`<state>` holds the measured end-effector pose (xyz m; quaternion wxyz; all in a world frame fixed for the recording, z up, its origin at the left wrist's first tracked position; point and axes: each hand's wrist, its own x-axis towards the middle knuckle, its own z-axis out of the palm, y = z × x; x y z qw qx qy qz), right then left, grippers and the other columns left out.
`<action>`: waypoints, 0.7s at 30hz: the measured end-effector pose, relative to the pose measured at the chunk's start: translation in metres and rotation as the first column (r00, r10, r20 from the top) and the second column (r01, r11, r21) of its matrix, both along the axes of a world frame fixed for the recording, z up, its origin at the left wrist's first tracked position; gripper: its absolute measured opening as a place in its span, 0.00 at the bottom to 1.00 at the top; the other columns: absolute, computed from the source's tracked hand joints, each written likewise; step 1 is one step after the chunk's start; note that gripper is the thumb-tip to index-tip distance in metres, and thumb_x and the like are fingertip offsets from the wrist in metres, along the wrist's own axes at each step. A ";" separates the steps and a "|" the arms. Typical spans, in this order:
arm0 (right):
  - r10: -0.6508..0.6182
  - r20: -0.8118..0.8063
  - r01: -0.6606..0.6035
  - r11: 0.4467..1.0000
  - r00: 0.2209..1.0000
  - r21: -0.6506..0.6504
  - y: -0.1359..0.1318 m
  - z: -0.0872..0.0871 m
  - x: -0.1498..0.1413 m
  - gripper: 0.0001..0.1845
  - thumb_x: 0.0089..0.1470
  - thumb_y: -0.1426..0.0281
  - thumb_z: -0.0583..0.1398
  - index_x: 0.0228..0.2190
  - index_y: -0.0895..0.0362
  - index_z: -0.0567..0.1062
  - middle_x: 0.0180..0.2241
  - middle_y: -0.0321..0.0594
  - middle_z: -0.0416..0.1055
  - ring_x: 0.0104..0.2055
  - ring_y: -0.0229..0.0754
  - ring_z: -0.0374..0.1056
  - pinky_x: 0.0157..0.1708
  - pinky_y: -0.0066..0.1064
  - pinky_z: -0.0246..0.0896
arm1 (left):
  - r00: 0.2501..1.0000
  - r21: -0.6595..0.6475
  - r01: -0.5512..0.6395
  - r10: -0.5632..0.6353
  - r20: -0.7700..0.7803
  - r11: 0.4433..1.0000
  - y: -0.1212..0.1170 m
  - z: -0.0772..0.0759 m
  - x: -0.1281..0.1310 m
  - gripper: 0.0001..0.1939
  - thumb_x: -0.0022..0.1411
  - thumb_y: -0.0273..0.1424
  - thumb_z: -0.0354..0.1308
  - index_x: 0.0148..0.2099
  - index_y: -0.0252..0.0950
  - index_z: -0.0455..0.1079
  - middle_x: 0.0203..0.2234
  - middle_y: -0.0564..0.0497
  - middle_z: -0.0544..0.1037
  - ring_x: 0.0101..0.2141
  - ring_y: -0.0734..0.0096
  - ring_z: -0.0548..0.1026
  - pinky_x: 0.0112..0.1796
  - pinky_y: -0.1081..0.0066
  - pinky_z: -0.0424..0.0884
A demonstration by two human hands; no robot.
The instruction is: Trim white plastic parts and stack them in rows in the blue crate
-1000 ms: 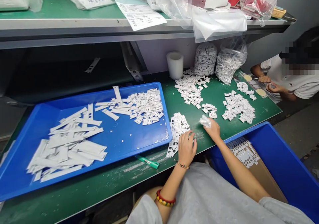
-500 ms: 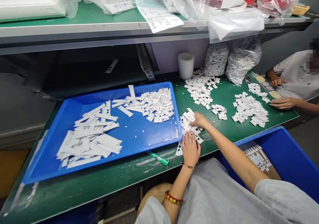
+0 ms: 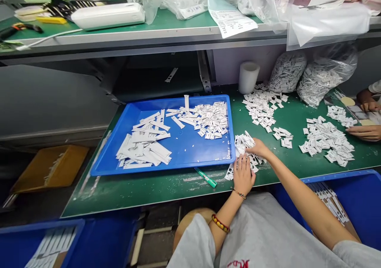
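A small pile of flat white pieces with dark square holes (image 3: 244, 139) lies against the right end of the blue tray (image 3: 195, 153). My left hand (image 3: 244, 174) rests flat on the near side of this pile, its fingers stretched out together. From the right, my right hand (image 3: 258, 148) reaches in with thumb and fingers closed around some of the pieces. Its fingertips are partly hidden among them. Inside the tray, long white strips (image 3: 143, 151) lie at the left and small white pieces (image 3: 212, 119) at the back right.
A green marker (image 3: 206, 177) lies by the tray's front edge. Loose white pieces (image 3: 327, 139) spread across the table to the right, before filled clear bags (image 3: 317, 81) and a white roll (image 3: 249, 77). A co-worker's hand (image 3: 366, 132) is at far right. Above runs a shelf (image 3: 178, 33).
The camera has turned left, so everything sits further right in view and more of the left side shows. Both hands stay at the same pile, with little movement.
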<state>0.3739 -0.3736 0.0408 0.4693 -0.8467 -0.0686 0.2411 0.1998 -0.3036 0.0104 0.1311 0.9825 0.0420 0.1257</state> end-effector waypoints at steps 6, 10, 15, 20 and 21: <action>-0.127 0.010 0.123 0.979 0.992 0.164 -0.027 0.020 0.000 0.15 0.37 0.69 0.65 0.31 0.57 0.72 0.32 0.41 0.79 0.37 0.46 0.75 0.41 0.37 0.69 | 0.999 -0.044 0.003 -0.001 0.041 0.999 0.005 0.003 0.004 0.29 0.63 0.28 0.51 0.65 0.27 0.61 0.65 0.36 0.62 0.66 0.51 0.57 0.64 0.49 0.57; -0.271 0.160 0.223 0.938 0.949 0.264 -0.041 0.034 -0.003 0.19 0.40 0.65 0.64 0.37 0.56 0.70 0.35 0.41 0.78 0.38 0.46 0.75 0.45 0.40 0.68 | 0.998 -0.048 0.011 -0.008 0.067 0.999 0.007 0.005 0.006 0.27 0.64 0.27 0.50 0.64 0.25 0.62 0.65 0.33 0.63 0.65 0.49 0.59 0.64 0.48 0.57; -0.223 0.201 0.228 0.974 0.954 -0.004 -0.020 0.029 0.001 0.23 0.36 0.63 0.69 0.36 0.54 0.69 0.36 0.40 0.76 0.39 0.49 0.72 0.40 0.39 0.67 | 0.997 -0.053 0.010 -0.006 0.079 0.999 0.005 0.008 0.006 0.27 0.64 0.27 0.49 0.64 0.24 0.61 0.64 0.33 0.64 0.65 0.48 0.60 0.64 0.48 0.58; -0.037 -0.025 0.037 0.999 0.999 0.013 0.017 0.015 0.012 0.22 0.23 0.71 0.73 0.25 0.54 0.72 0.27 0.33 0.74 0.35 0.46 0.72 0.35 0.33 0.66 | 0.994 -0.071 -0.009 0.017 0.112 0.997 0.006 0.008 0.005 0.29 0.63 0.26 0.50 0.64 0.20 0.58 0.62 0.29 0.66 0.63 0.47 0.62 0.62 0.49 0.61; -0.019 -0.052 0.021 0.999 0.998 0.041 0.019 0.014 0.014 0.21 0.23 0.73 0.73 0.24 0.55 0.73 0.25 0.33 0.74 0.33 0.45 0.72 0.34 0.32 0.66 | 0.993 -0.077 -0.005 0.014 0.121 0.997 0.006 0.007 0.005 0.28 0.63 0.26 0.50 0.64 0.21 0.58 0.61 0.29 0.66 0.63 0.47 0.62 0.62 0.49 0.61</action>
